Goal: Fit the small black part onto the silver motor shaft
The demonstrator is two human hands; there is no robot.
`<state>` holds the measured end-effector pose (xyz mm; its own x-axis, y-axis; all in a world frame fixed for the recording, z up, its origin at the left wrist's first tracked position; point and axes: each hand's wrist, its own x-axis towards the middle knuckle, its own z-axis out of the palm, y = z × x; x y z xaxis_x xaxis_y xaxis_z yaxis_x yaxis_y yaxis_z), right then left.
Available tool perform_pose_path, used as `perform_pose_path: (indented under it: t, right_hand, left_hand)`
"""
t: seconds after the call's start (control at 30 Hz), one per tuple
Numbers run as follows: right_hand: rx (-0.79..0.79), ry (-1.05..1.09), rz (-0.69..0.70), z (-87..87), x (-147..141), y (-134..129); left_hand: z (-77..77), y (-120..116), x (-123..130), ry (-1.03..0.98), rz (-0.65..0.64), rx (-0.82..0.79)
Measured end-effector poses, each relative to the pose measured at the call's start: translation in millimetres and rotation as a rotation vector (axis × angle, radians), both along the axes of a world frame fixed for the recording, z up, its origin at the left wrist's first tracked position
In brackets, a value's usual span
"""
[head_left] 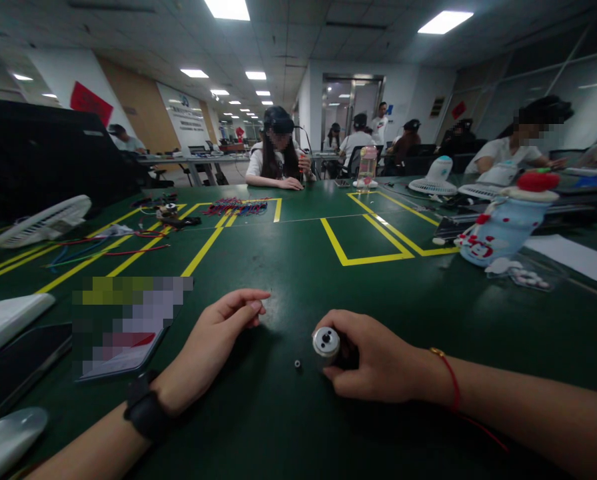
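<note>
My right hand (373,357) grips a silver cylindrical motor (326,341), thumb on the near side and fingers round the far side. Its round end face points up, showing a dark centre and small holes. Just left of it, a tiny dark ring-shaped metal part (297,364) lies on the green table (278,427). My left hand (228,323) hovers left of both, its index finger stretched out and the other fingers loosely bent. Nothing shows in it.
A plastic-covered card (128,353) and a white mouse (11,437) lie at left. Wires (236,207) sit farther back. On the right stand a blue bottle (501,223) and white fans (433,179). A person (278,150) sits across the table; others work behind.
</note>
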<state>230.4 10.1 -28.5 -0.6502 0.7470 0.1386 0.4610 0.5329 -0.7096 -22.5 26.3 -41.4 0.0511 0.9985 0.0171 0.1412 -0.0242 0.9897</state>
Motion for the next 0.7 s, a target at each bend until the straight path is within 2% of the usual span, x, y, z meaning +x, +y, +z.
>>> perform_pose_path:
  t: [0.23,0.4,0.47,0.63,0.7]
  right_hand:
    - [0.022,0.002,0.001,0.4,-1,0]
    - [0.025,-0.010,0.006,0.3,0,0]
    - [0.024,-0.013,0.009,-0.1,0,0]
    - [0.033,0.008,0.009,-1.5,0,0]
    - [0.036,0.019,0.008,-2.2,0,0]
  left_hand:
    - [1.7,-2,2,0.073,-0.015,0.022]
    - [9.4,-4,3,0.246,-0.062,0.059]
    - [12.5,-5,4,0.319,-0.127,0.079]
    - [17.7,-13,10,0.538,-0.427,0.223]
    - [18.7,-16,13,0.599,-0.507,0.271]
